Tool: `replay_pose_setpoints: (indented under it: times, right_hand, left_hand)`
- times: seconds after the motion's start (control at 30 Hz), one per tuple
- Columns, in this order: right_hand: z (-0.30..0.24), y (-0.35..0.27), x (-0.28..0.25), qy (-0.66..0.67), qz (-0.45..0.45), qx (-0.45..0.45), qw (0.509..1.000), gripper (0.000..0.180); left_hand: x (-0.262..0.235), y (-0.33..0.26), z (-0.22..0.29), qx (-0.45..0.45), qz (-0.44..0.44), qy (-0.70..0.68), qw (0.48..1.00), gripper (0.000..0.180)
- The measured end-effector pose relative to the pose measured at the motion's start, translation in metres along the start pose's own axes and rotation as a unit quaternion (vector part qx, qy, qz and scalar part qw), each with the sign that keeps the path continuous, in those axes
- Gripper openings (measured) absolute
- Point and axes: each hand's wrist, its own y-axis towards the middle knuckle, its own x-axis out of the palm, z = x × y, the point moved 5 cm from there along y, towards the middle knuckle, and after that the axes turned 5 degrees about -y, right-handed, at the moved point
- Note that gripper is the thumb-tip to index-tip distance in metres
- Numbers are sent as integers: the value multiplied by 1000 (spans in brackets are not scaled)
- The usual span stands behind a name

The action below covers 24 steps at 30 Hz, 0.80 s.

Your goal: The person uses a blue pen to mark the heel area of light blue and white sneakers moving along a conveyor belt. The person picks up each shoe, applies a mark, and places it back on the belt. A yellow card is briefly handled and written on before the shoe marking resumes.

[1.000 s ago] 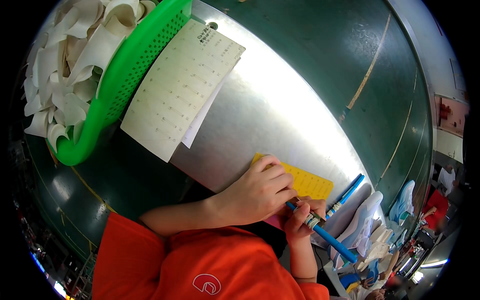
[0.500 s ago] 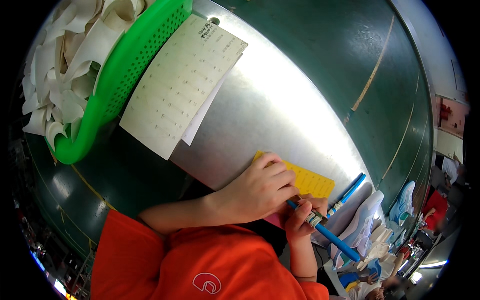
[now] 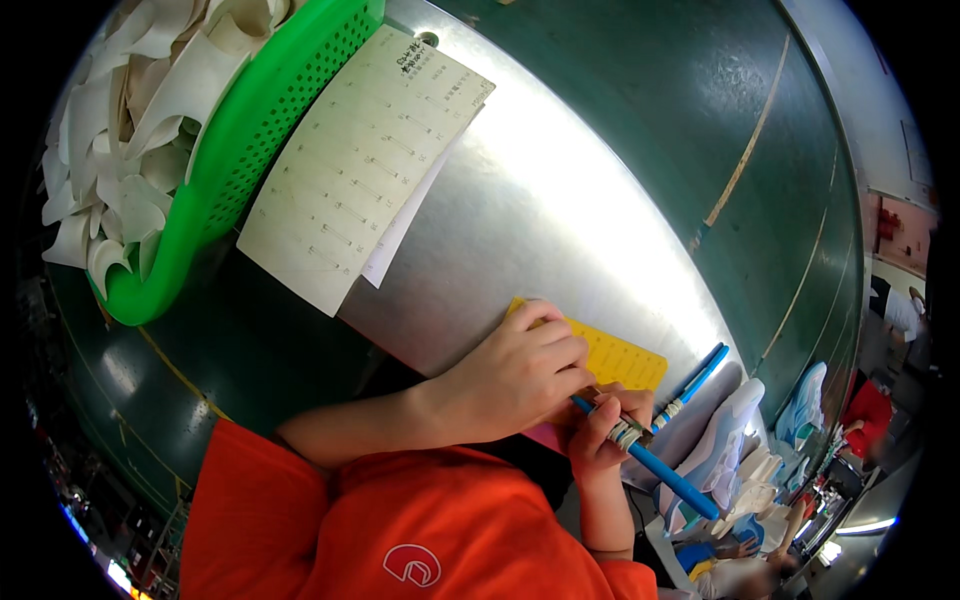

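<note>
My left hand [image 3: 515,375] lies flat on a yellow printed card [image 3: 615,358] and presses it onto the shiny metal table [image 3: 530,210]. Just to its right, my right hand [image 3: 598,432] grips a blue pen [image 3: 650,462] wrapped with rubber bands, its tip touching the card under my left fingers. A pink sheet edge peeks out beneath the card. My orange shirt fills the lower middle.
A pale paper form [image 3: 355,165] lies on the table's upper left. Beside it stands a green plastic basket [image 3: 255,140] full of white cut pieces [image 3: 120,130]. A second blue pen [image 3: 695,375] rests right of the card. White shoes [image 3: 725,450] sit lower right.
Both hands stay on the card with the pen; only small shifts of the fingers and of my head.
</note>
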Motion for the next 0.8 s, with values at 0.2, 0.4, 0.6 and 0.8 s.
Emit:
replay_pose_setpoints:
  times: [0.2, 0.4, 0.6, 0.8]
  right_hand:
    - [-4, 10, -2, 56, 45, 21, 997, 24]
    - [-7, 7, -2, 24, 27, 32, 999, 24]
    - [-2, 1, -1, 3, 18, 22, 1000, 25]
    - [-6, 2, 0, -16, 29, 1, 999, 25]
  left_hand:
    - [-7, 2, 1, -20, 23, -53, 998, 41]
    - [-8, 1, 0, -18, 16, -68, 997, 40]
    - [-9, 1, 0, -18, 5, -62, 998, 38]
    - [-9, 0, -1, -18, 7, -60, 998, 37]
